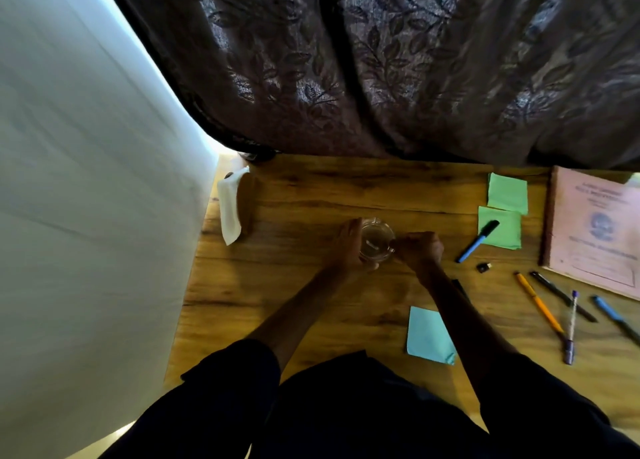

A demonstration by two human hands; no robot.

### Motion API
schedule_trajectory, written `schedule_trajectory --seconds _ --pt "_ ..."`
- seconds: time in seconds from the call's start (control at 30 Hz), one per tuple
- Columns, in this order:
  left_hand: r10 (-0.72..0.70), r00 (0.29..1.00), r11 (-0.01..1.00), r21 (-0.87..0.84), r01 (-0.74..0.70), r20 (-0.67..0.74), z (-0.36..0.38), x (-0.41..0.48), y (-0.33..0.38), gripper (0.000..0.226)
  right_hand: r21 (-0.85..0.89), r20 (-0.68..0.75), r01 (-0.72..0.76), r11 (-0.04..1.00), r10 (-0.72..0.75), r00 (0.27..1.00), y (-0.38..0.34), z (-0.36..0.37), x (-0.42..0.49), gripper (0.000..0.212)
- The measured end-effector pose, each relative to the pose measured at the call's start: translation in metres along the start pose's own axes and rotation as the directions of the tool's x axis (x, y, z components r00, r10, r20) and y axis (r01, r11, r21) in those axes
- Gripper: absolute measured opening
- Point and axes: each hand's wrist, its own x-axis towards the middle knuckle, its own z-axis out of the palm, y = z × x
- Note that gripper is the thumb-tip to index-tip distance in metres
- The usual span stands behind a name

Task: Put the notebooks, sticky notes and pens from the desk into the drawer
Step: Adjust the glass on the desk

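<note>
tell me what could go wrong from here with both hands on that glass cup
1. The clear glass cup sits between the left hand and right hand; a slip could tip it, though I cannot tell if it holds liquid.
2. The light blue sticky note lies by the right forearm and might get swept along.

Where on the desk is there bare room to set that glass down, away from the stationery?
Bare wood lies between the white cloth and the glass cup, along the far edge by the curtain, and left of the blue sticky note. The right side is crowded: green sticky notes, marker, pens and pink notebook.
</note>
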Motion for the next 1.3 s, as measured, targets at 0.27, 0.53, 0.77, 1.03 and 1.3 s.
schedule_trajectory --seconds 0.27,0.53,0.77,1.03,1.3 --pt "0.006 1.000 1.000 0.005 -0.006 -0.003 0.004 0.003 -0.003 0.109 0.012 0.059 0.090 0.996 -0.090 0.994 0.013 -0.005 0.002 0.010" --pt "0.211 0.956 0.977 0.087 -0.197 -0.203 0.018 -0.020 0.009 0.083 0.041 -0.033 0.108 0.993 -0.107 0.994 0.061 -0.037 -0.013 0.026" --pt "0.375 0.911 0.924 0.153 -0.351 -0.171 0.051 -0.043 0.063 0.041 0.171 -0.133 0.098 0.980 -0.076 0.988 0.118 -0.087 -0.054 0.019" --pt "0.520 0.854 0.848 0.134 -0.512 -0.027 0.110 -0.076 0.125 0.034 0.254 -0.212 0.009 0.967 0.047 0.976 0.189 -0.147 -0.125 0.045" --pt "0.528 0.841 0.842 0.061 -0.537 0.114 0.177 -0.139 0.176 0.039 0.451 -0.220 -0.074 0.889 0.192 0.956 0.267 -0.183 -0.168 0.032"
